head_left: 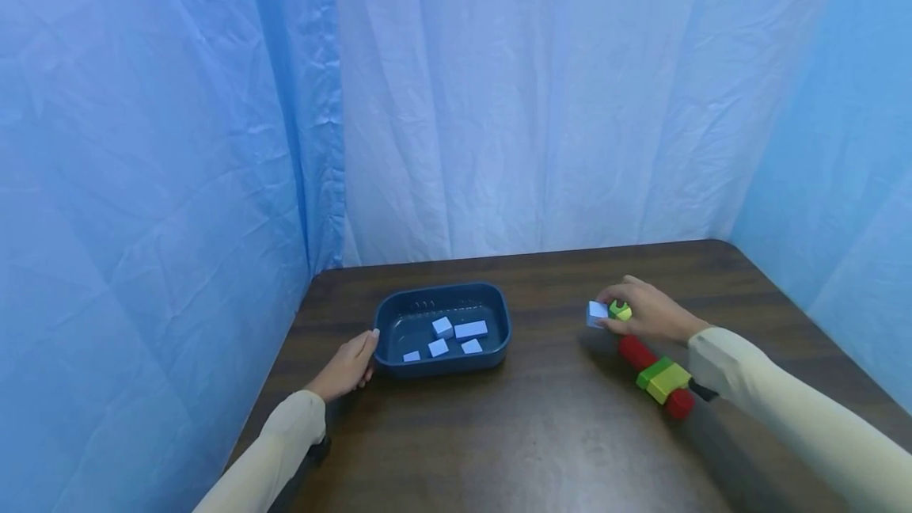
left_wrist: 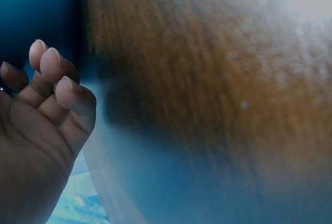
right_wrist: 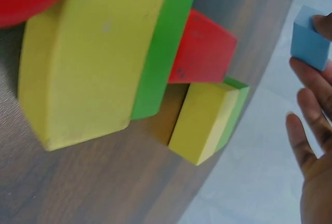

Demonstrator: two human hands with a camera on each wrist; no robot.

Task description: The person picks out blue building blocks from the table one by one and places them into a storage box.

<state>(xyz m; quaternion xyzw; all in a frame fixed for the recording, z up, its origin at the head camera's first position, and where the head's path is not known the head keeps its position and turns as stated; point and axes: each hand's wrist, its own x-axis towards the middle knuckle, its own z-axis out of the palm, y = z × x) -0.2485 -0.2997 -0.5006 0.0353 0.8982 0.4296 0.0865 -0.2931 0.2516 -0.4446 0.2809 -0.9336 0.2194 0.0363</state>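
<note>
At the dark blue tray (head_left: 442,371) my left hand (head_left: 347,365) holds the near-left corner, its thumb on the rim and its fingers curled outside the wall. The left wrist view shows those fingers (left_wrist: 72,92) beside the tray's dark blue side. Between the thumb and fingers of my right hand (head_left: 644,309) is a light blue block (head_left: 597,314), pinched above the table; the right wrist view shows this blue block (right_wrist: 309,40) too. Below that hand lie red, yellow and green blocks, among them a red cylinder (head_left: 637,351) and a yellow block (head_left: 668,382).
Several light blue blocks, one of them a longer block (head_left: 471,329), lie in the tray. A yellow-green piece (head_left: 621,310) with a notch is beside my right fingers. Blue-white cloth (head_left: 541,101) hangs around the back and sides of the dark wooden table (head_left: 499,442).
</note>
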